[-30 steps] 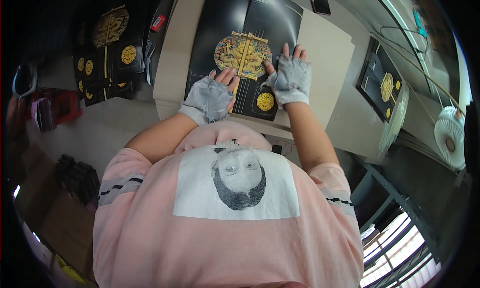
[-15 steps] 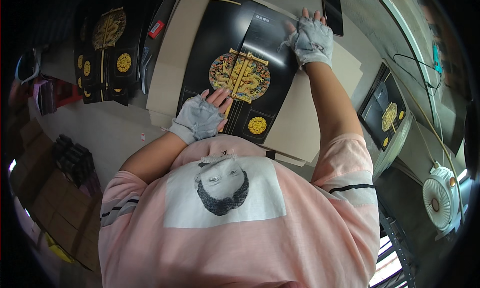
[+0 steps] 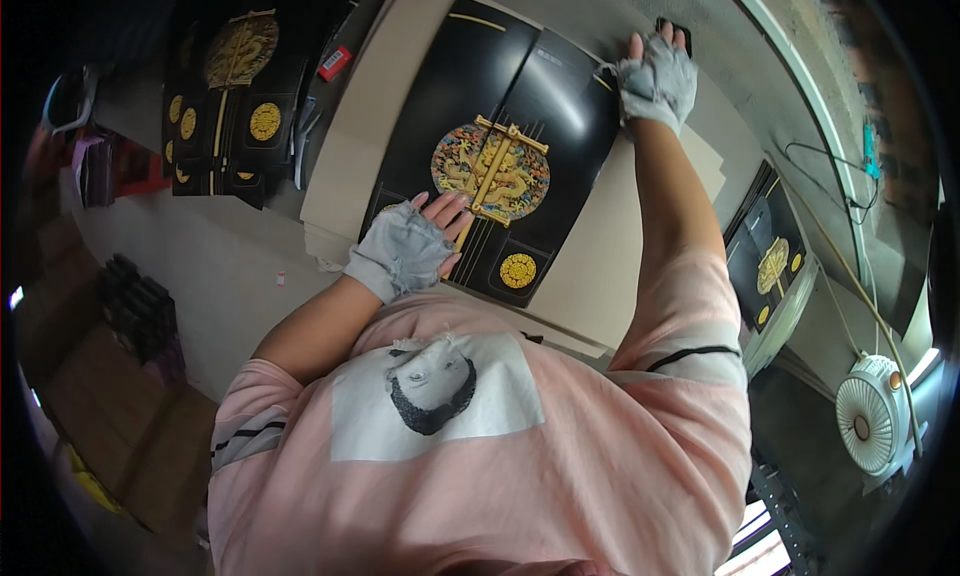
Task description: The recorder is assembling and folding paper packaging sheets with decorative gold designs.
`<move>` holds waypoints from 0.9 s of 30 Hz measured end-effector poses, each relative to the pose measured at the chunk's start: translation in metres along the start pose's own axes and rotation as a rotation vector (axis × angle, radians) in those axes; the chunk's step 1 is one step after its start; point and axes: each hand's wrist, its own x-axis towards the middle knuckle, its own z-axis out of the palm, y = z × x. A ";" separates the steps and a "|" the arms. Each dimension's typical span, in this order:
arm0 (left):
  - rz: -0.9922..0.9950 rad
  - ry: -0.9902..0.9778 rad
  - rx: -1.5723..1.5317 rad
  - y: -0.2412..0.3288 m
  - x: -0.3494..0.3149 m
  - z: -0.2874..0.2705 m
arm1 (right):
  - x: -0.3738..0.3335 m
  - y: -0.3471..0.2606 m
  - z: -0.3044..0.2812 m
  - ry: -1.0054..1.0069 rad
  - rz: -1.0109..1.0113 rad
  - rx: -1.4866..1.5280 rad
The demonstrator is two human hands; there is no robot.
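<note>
A glossy black printed sheet (image 3: 545, 101) lies over a stack of beige cardboard (image 3: 600, 261). Its face carries a round dragon pattern and gold medallions. My left hand (image 3: 405, 244), in a grey fingerless glove, rests flat on the sheet's near left part, fingers stretched over the edge of the round pattern. At the far right corner is my right hand (image 3: 657, 82), gloved the same way, with its fingers extended away from me. Those fingertips partly cover a dark phone (image 3: 684, 42); whether they touch it I cannot tell. Neither hand grips anything.
More black printed pieces (image 3: 235, 126) stand at the far left, near a small red box (image 3: 334, 64). Another printed black piece (image 3: 768, 246) lies to the right. A white fan (image 3: 868, 421) is at the lower right. Dark bundled items (image 3: 135, 311) sit at the left.
My right hand has moved farther off and slightly right, from the sheet's far right part to its corner and over the phone. My left hand stays flat. The view has shifted a little.
</note>
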 end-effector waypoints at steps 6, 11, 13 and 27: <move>0.024 0.066 -0.005 -0.002 -0.002 0.004 | -0.110 -0.086 -0.110 -0.344 -0.619 0.369; 0.040 0.068 -0.055 -0.005 -0.001 0.001 | -0.225 -0.118 -0.133 -0.777 -0.771 0.386; 0.036 0.130 -0.023 -0.004 -0.002 0.002 | -0.211 -0.107 -0.117 -0.690 -0.860 0.441; 0.004 0.062 -0.011 -0.001 -0.002 0.006 | -0.015 -0.037 -0.037 -0.515 -0.875 0.141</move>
